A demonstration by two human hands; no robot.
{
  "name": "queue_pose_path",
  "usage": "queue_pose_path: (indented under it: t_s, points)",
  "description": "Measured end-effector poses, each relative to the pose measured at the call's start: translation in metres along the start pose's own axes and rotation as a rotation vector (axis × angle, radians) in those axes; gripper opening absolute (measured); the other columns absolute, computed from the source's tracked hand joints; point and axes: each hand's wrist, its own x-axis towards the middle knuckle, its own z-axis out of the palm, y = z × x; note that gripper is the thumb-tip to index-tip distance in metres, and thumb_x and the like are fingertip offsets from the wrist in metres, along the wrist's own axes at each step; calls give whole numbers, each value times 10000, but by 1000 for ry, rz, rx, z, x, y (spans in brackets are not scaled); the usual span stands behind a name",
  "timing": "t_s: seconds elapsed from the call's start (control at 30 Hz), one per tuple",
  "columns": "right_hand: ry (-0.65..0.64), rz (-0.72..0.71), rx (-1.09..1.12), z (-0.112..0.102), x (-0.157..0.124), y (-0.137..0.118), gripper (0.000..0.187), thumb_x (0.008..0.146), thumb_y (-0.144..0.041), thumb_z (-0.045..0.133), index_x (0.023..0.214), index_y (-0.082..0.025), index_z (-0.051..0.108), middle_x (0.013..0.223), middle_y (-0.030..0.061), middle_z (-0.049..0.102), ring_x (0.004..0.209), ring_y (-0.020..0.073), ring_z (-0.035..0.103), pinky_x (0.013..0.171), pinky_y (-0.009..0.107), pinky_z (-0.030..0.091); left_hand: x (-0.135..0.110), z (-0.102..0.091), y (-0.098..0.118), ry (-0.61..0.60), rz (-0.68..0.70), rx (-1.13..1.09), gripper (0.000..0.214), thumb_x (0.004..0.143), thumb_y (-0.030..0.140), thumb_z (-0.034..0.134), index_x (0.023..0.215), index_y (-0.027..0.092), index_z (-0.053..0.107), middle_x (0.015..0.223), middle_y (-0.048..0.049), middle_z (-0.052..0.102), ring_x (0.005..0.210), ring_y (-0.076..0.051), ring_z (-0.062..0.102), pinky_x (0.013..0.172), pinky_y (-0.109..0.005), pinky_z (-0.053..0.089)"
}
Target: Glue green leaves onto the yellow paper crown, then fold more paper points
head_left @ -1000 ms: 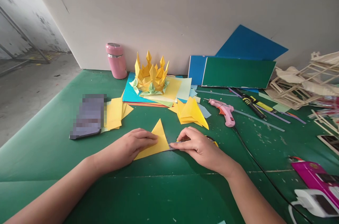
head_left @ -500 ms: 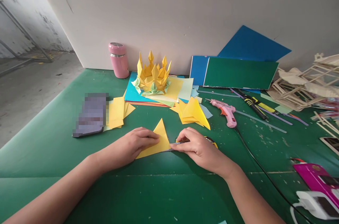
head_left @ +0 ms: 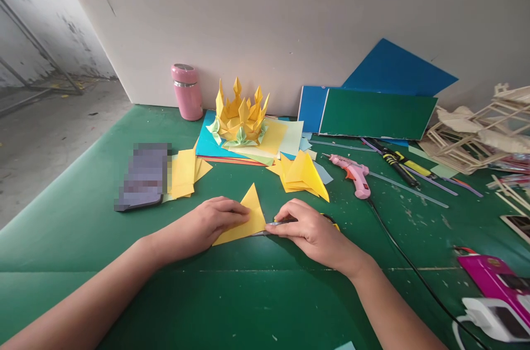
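Note:
A yellow folded paper triangle (head_left: 250, 216) lies flat on the green table mat (head_left: 256, 295). My left hand (head_left: 207, 224) rests on the triangle's left part, fingers pressed down on it. My right hand (head_left: 308, 227) is closed around a slim tool with a yellow and black handle (head_left: 331, 221). The tool's metal end (head_left: 273, 223) touches the triangle's right edge. A stack of similar yellow folded triangles (head_left: 302, 174) lies just behind my right hand.
A yellow paper crown (head_left: 241, 113) sits on coloured sheets by a pink flask (head_left: 187, 91). A phone (head_left: 143, 176) and yellow squares (head_left: 184, 173) lie to the left. A pink glue gun (head_left: 351, 173), its cable, tools, wooden frames (head_left: 476, 134) and a pink device (head_left: 492, 281) fill the right.
Both hands stay on the yellow triangle; the right hand's tool has slid only slightly along the edge. The view shifted a little.

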Motion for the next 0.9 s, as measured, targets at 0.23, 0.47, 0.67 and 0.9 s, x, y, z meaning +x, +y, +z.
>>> queue_pose_path:
  t_s: [0.23, 0.47, 0.67, 0.9]
  points:
    - [15, -51, 30, 2, 2, -1, 273, 934, -183, 477, 1072, -238, 707, 880, 71, 610, 854, 179, 568, 732, 309, 528, -1, 2, -4, -3, -5, 69, 392, 963, 189, 323, 1182, 268, 638, 1207, -60, 655, 1050, -200, 601, 935, -334, 434]
    - [-2, -35, 32, 4, 5, -5, 255, 929, -210, 498, 1048, -248, 721, 877, 66, 602, 849, 176, 563, 722, 294, 517, -2, 3, -5, -44, -25, 75, 418, 952, 132, 304, 1181, 271, 625, 1232, -49, 640, 1064, -194, 581, 933, -335, 371]
    - [-5, -41, 5, 8, 6, -8, 267, 927, -191, 498, 1055, -271, 718, 861, 59, 588, 840, 175, 552, 707, 286, 507, -2, 1, -4, -56, -31, 71, 424, 954, 132, 294, 1176, 284, 622, 1237, -40, 634, 1055, -185, 580, 916, -322, 346]
    - [16, -72, 24, 12, 10, -12, 276, 937, -201, 473, 1039, -251, 724, 846, 67, 578, 834, 183, 538, 707, 300, 511, -1, 0, -4, -63, -33, 49, 414, 949, 136, 311, 1157, 288, 634, 1227, -37, 640, 1067, -194, 578, 911, -325, 326]
